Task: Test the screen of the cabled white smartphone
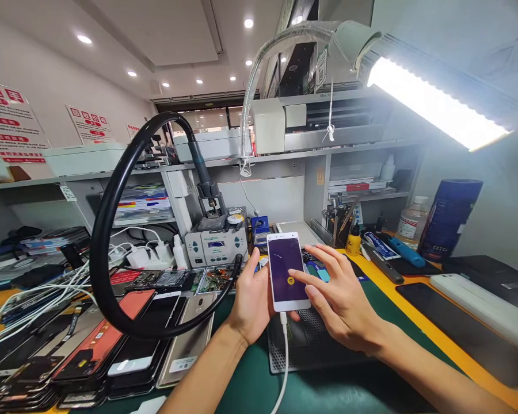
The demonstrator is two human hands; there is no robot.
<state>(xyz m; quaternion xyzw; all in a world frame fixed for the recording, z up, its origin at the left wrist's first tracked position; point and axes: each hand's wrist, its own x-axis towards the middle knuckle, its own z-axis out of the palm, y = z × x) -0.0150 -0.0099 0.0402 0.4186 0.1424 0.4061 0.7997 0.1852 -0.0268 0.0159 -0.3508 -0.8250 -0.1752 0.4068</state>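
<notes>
A white smartphone (284,296) with a lit dark purple screen stands tilted up in my left hand (251,299). My left thumb lies along its left edge, and the fingers pass behind it. A white charging cable (285,351) is plugged into the bottom of the phone. My right hand (339,293) is spread in front of the right side, its index fingertip at the screen near a small yellow round icon (290,280). Whether that fingertip presses the glass I cannot tell. Below the phone lies a dark perforated metal plate (280,353) on the green mat (246,385).
Stacks of phones (125,322) and loose white cables (64,282) crowd the left side. A thick black hose (99,241) loops up from a hot-air station (216,246). A bright lamp (435,103) hangs at upper right. Bottles and tools, including a yellow bottle (353,241), line the right.
</notes>
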